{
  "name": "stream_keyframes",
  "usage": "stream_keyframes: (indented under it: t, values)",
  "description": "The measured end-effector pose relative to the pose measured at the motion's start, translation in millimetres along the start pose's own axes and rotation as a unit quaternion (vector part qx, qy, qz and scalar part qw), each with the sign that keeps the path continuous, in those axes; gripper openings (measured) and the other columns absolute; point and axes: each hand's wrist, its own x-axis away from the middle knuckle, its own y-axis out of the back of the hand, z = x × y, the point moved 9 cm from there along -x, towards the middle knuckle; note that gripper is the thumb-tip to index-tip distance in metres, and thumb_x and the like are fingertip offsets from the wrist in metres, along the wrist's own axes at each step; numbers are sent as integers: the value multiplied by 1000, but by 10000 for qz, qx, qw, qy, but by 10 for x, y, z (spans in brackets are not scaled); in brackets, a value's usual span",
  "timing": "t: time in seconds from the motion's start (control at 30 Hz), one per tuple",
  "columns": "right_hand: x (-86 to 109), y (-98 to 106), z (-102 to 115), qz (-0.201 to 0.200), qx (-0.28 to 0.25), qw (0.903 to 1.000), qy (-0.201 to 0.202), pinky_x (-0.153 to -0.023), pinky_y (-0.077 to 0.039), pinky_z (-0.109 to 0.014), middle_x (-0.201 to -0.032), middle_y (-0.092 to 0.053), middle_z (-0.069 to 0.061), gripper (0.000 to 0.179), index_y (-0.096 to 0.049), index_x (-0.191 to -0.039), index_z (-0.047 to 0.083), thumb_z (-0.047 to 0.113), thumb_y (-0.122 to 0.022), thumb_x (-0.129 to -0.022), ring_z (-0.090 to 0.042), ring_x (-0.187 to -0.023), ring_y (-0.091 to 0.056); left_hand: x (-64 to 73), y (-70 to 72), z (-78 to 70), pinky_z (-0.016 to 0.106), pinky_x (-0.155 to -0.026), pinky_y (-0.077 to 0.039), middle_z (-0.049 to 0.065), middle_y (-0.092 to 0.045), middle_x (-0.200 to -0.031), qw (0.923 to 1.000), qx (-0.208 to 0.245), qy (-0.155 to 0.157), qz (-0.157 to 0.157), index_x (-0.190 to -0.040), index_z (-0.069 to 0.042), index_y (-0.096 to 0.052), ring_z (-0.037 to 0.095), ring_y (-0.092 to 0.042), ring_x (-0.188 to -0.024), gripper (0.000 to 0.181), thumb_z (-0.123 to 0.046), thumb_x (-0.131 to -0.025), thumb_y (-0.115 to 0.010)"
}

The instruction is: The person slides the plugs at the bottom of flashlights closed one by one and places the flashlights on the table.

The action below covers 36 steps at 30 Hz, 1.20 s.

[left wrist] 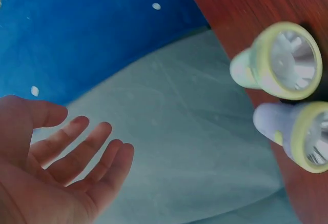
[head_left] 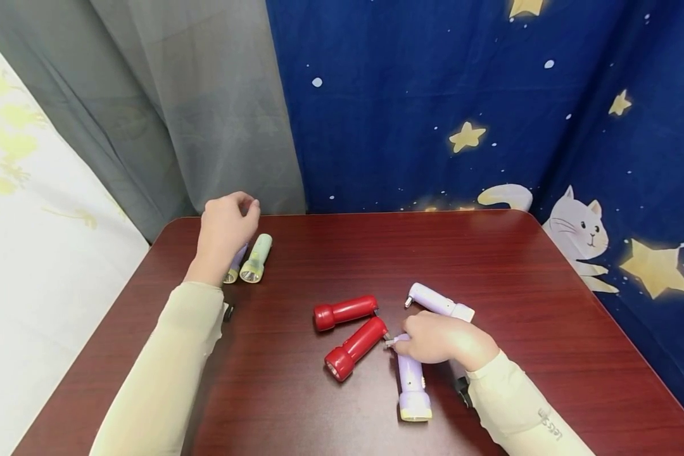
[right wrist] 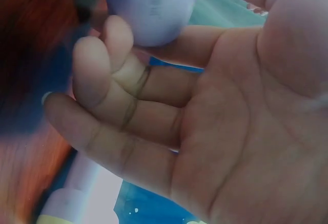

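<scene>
My right hand [head_left: 447, 339] pinches the tail end of a lilac flashlight [head_left: 413, 386] between thumb and index finger. Its yellow-rimmed head points toward the near side, and a metal plug juts from its tail. In the right wrist view, the other fingers curl loosely below the flashlight's end [right wrist: 154, 8]. At the far left, my left hand [head_left: 225, 231] hovers with relaxed fingers and holds nothing. A pale green flashlight [head_left: 257, 256] and a purple flashlight [head_left: 236, 263] lie side by side near it; the hand partly hides the purple one in the head view.
Two red flashlights [head_left: 348, 311] lie mid-table, tails toward the right hand. Another lilac flashlight [head_left: 436, 301] with its plug out lies just beyond that hand. The dark red wooden table [head_left: 296, 253] ends at grey and blue curtains [head_left: 376, 126].
</scene>
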Motion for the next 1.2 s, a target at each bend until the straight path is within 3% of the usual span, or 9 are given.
stream_keyframes:
  t: [0.17,0.27,0.43,0.6,0.8,0.87,1.0,1.13,1.2]
  values:
    - [59,51,-17,95,-93,9999,36,-66,-42,-31,-68,-54,2,26,-58,-74,15,27,-62,-96,-14,-65,-49,139,6,-344,49,-75,-53,18,-79,-104,9985,-3,-538,49,-115,-3,-77,36,-65,-84,34,-24,-107,-52]
    - [112,168,-30,22,-168,9998,60,-69,-44,-31,-73,-58,2,17,-65,-87,15,29,-62,-96,-13,-69,-52,241,45,-599,52,-81,-52,18,-79,-103,9959,1,-904,56,-114,-3,-78,38,-63,-92,32,-21,-107,-53]
    - [226,459,-6,-369,-461,9980,213,-72,-52,-31,-91,-68,2,27,-70,-115,11,31,-65,-98,-11,-79,-60,454,139,-1052,54,-96,-55,15,-80,-106,9878,107,-1552,-27,-109,-4,-79,37,-67,-106,25,-19,-105,-59]
    - [323,708,47,-1054,-750,9909,378,-71,-53,-29,-88,-69,4,21,-69,-106,15,35,-67,-100,-10,-77,-62,762,164,-1456,47,-91,-57,10,-80,-101,9763,536,-2095,98,-107,-8,-80,30,-70,-98,18,-18,-102,-66]
    - [369,882,92,-1795,-1021,9777,375,-73,-57,-31,-89,-72,3,22,-71,-106,15,36,-71,-100,-10,-78,-66,1118,-7,-1709,37,-90,-65,3,-81,-108,9639,1523,-1868,1129,-113,-11,-80,16,-76,-97,17,-18,-99,-72]
    - [380,956,126,-2070,-1100,9712,414,-72,-57,-30,-90,-73,2,24,-72,-106,14,37,-72,-99,-10,-77,-66,1188,-34,-1768,37,-92,-65,3,-80,-110,9602,1686,-1807,1298,-115,-11,-79,15,-77,-98,18,-18,-98,-73]
    - [421,1103,150,-2733,-1315,9524,298,-70,-55,-31,-88,-73,-1,26,-72,-105,13,39,-74,-99,-13,-76,-64,1258,-121,-1872,39,-96,-64,4,-79,-117,9588,1687,-1737,1484,-121,-10,-77,18,-77,-103,27,-18,-96,-77]
    - [449,1203,121,-3248,-1690,9305,-48,-69,-54,-32,-88,-74,-3,29,-70,-107,15,41,-76,-97,-18,-78,-64,1305,-321,-1961,42,-102,-61,6,-76,-129,9580,1521,-1540,1879,-133,-10,-71,21,-73,-114,44,-24,-93,-82]
    - [437,1249,120,-3404,-1857,9215,-191,-68,-54,-32,-84,-72,-3,32,-70,-106,17,45,-77,-95,-19,-77,-63,1294,-402,-1991,42,-103,-60,6,-74,-132,9597,1487,-1422,1912,-137,-9,-68,22,-71,-116,51,-27,-92,-84]
